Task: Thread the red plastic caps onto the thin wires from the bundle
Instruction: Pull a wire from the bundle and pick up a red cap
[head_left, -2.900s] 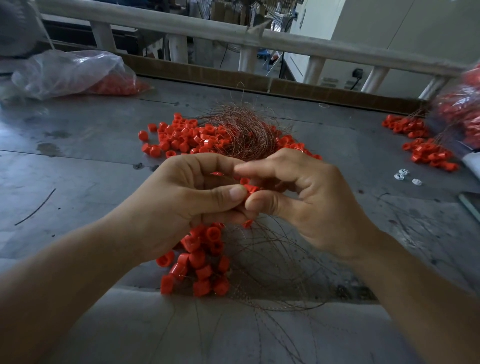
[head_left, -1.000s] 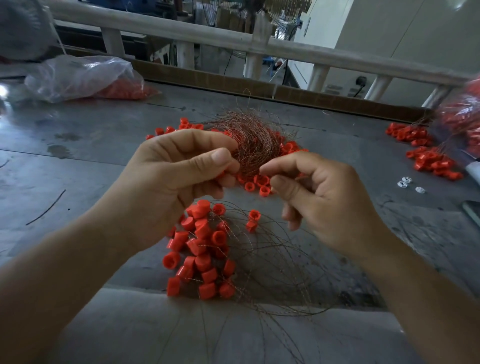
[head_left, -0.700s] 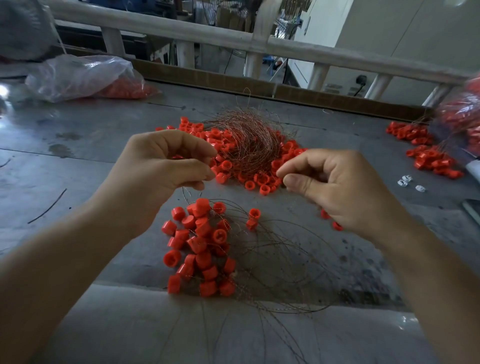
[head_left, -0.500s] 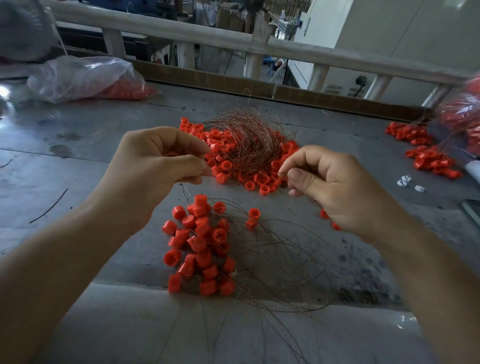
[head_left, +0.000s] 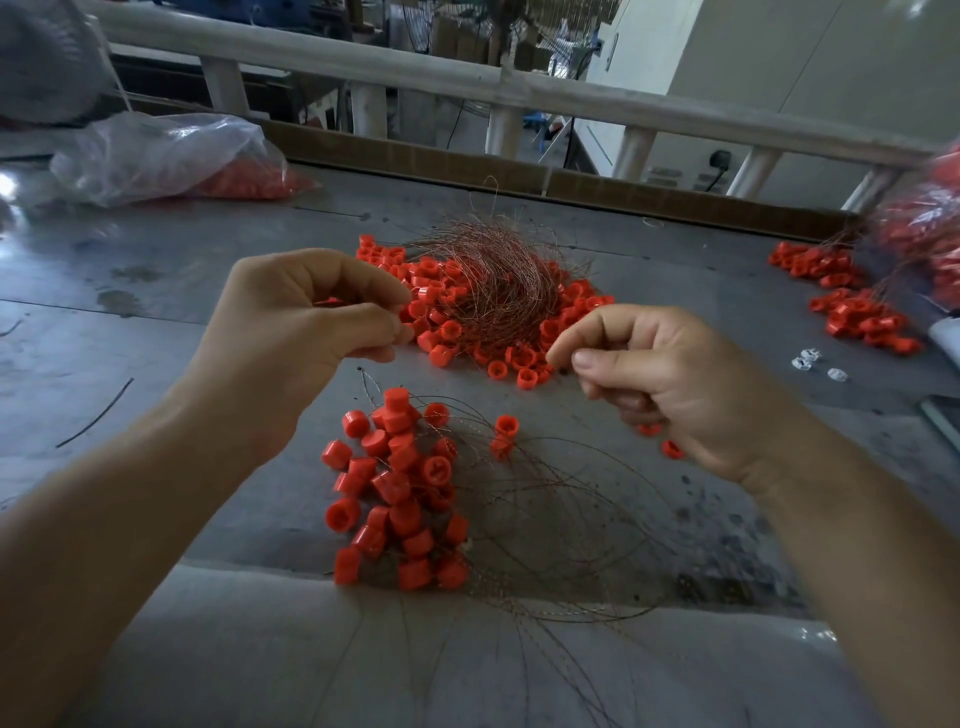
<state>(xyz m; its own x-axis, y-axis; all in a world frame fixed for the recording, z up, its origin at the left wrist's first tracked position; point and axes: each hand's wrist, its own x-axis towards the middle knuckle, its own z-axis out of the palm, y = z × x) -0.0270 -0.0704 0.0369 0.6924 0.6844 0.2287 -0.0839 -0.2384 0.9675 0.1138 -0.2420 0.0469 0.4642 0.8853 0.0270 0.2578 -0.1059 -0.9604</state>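
Red caps (head_left: 397, 488) beneath; left hand (head_left: 291, 332), right hand (head_left: 670, 374) both pinched, contents unclear

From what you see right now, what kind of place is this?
Most likely a workshop or factory bench for hand assembly: heaps of loose red caps around a bundle of thin wires on a worn metal table, and a plastic bag of more caps.

Grey worktable (head_left: 156, 270), pale railing (head_left: 519, 93)
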